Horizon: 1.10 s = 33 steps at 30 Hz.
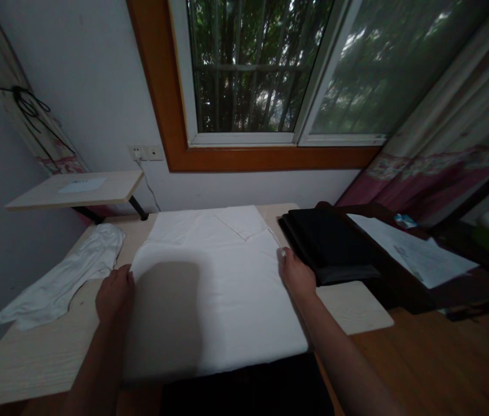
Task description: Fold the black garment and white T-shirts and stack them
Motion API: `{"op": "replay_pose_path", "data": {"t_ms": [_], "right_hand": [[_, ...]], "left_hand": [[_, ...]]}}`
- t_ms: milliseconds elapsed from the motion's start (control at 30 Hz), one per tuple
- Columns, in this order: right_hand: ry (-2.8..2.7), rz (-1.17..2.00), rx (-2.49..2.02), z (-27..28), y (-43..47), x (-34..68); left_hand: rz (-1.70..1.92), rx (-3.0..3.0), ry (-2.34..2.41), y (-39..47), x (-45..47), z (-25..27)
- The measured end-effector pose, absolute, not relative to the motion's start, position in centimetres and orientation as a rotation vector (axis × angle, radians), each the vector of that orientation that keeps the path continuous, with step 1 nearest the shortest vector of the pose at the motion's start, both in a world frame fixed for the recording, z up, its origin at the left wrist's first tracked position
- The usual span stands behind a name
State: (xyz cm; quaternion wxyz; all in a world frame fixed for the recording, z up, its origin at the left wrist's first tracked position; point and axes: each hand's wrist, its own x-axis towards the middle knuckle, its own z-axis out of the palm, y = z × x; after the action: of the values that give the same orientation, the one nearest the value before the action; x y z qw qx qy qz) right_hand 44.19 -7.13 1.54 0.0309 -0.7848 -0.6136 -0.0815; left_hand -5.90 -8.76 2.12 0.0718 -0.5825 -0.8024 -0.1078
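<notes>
A white T-shirt [235, 294] is spread flat on the pale wooden table, its near end reaching the front edge. Near its top right a sleeve-like flap lies folded over the body. At the left side of the cloth, my left hand [115, 293] is closed with its fingers curled on the edge; the fingertips are partly hidden. Opposite it, my right hand [297, 273] pinches the right edge, and a small bit of cloth pokes out above the fingers. A shadow falls over the left part of the shirt.
Left of the shirt lies a crumpled white cloth [68, 277], below a small raised shelf [79, 190]. A folded black stack [331, 240] sits just beyond my right hand. Farther right are paper sheets [413, 248] on a dark surface. The window wall borders the table's back.
</notes>
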Motion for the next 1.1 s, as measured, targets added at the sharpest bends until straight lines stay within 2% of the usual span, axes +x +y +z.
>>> {"op": "replay_pose_path", "data": {"t_ms": [367, 633, 833, 1100], "right_hand": [[-1.917, -0.345, -2.401, 1.9, -8.2, 44.1], [-1.983, -0.459, -2.332, 2.8, -4.0, 43.4], [-1.988, -0.362, -2.361, 3.0, -0.9, 43.4], [-2.005, -0.272, -2.334, 2.4, -2.2, 44.1]], "left_hand": [[-0.349, -1.718, -2.374, -10.1, -6.2, 1.3], [-0.245, -1.797, -2.311, -7.2, -5.6, 2.2], [-0.262, -1.758, -2.331, -4.8, -5.4, 2.4], [-0.307, -1.805, -2.422, -6.1, -6.1, 2.0]]}}
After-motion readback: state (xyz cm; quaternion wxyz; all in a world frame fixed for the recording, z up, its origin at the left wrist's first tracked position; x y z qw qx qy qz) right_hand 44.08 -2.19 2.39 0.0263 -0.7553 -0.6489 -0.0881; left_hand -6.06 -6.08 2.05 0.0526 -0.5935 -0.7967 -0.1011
